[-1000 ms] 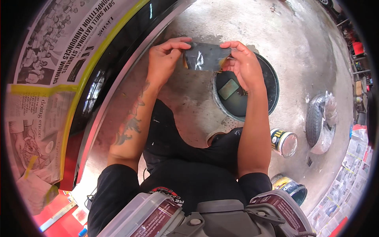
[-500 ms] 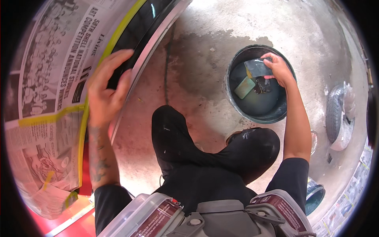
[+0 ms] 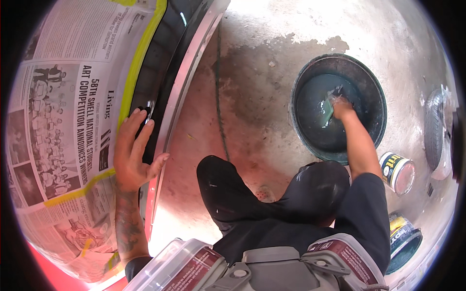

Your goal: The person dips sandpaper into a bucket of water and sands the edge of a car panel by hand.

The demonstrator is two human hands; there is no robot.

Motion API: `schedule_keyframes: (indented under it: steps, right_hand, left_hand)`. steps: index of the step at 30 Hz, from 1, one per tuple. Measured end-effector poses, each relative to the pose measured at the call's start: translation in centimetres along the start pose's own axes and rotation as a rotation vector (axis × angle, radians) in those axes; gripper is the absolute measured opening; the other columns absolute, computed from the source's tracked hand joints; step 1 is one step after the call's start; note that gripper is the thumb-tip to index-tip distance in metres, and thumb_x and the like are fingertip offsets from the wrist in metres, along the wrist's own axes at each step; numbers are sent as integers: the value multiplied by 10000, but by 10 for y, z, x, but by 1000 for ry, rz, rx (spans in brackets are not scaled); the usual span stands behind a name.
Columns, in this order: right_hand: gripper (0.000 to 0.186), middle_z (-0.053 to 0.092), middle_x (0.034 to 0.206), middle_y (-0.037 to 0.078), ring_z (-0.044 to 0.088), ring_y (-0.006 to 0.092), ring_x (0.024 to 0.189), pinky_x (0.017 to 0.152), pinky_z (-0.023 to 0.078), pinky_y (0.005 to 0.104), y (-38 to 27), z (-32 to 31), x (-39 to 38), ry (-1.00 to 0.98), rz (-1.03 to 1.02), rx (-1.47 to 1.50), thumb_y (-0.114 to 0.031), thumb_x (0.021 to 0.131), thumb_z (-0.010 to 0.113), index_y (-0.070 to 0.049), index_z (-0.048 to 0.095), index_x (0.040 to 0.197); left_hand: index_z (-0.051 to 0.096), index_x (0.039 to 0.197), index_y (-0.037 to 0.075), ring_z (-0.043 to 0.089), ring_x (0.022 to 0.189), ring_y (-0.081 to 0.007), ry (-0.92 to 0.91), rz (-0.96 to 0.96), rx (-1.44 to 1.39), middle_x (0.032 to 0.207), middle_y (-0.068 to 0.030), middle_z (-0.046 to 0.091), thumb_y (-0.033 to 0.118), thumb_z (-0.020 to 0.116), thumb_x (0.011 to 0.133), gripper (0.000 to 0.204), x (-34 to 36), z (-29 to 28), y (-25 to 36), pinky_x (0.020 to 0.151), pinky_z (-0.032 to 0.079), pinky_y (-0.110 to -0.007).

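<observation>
At the right of the frame, the person's right hand (image 3: 342, 108) reaches down into a large round dark bucket (image 3: 335, 64), at the cloudy blue-grey water (image 3: 314, 97) inside it. A small rectangular pale-green block (image 3: 327, 113) stands tilted in that water, just to the left of the hand; the fingers there are hidden by the hand itself and the glinting water, so I cannot tell whether they grip the block or only touch it. At the left of the frame, the left hand (image 3: 136, 153) lies over a narrow glossy black panel strip (image 3: 162, 63) with nothing in its grasp, fingers stretched out and slightly spread, thumb out toward the pale pink panel edge (image 3: 187, 77). As for progress, the covering looks done: printed newspaper sheets (image 3: 104, 41) fill the left side of the frame, bordered by bright yellow tape (image 3: 140, 53), and the strip between tape and edge lies uncovered. The dipping, by contrast, seems to be under way rather than finished, since the block is not yet out of the bucket and only the left hand is at the strip. How far any work on the strip's surface has come, its dark shine does not let me judge.
</observation>
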State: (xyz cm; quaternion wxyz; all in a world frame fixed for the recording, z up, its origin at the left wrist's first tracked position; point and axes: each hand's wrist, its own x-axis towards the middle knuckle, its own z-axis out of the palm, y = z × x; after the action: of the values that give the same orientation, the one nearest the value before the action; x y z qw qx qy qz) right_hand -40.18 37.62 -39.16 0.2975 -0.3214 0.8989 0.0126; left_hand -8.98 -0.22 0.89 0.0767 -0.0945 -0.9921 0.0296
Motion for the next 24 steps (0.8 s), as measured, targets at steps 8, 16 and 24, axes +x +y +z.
schedule_keyframes:
  steps: [8, 16, 24]
  right_hand:
    - [215, 691, 924, 158, 675, 278, 764, 715, 550, 412, 7, -151, -67, 794, 98, 569, -127, 891, 637, -44, 609, 1087]
    - [353, 711, 999, 219, 678, 365, 790, 690, 537, 428, -54, -244, -10, 1033, 6, 1372, -184, 897, 612, -38, 663, 1215]
    - [192, 630, 897, 85, 640, 215, 882, 738, 552, 324, -281, -134, -10, 514, -272, 2718, -25, 832, 709, -45, 553, 941]
  left_hand:
    - [568, 1333, 13, 534, 1275, -407, 26, -11, 11, 1362, -198, 565, 315, 812, 768, 686, -1, 4, -1, 1053, 423, -524]
    - [532, 1365, 4, 524, 1275, -398, 19, 17, 56, 1373, -198, 548, 309, 796, 798, 696, 0, 4, -1, 1056, 421, -504]
    - [556, 1339, 13, 545, 1247, -389, 13, 13, 103, 1353, -188, 564, 344, 784, 820, 656, 1, 9, -1, 1031, 436, -502]
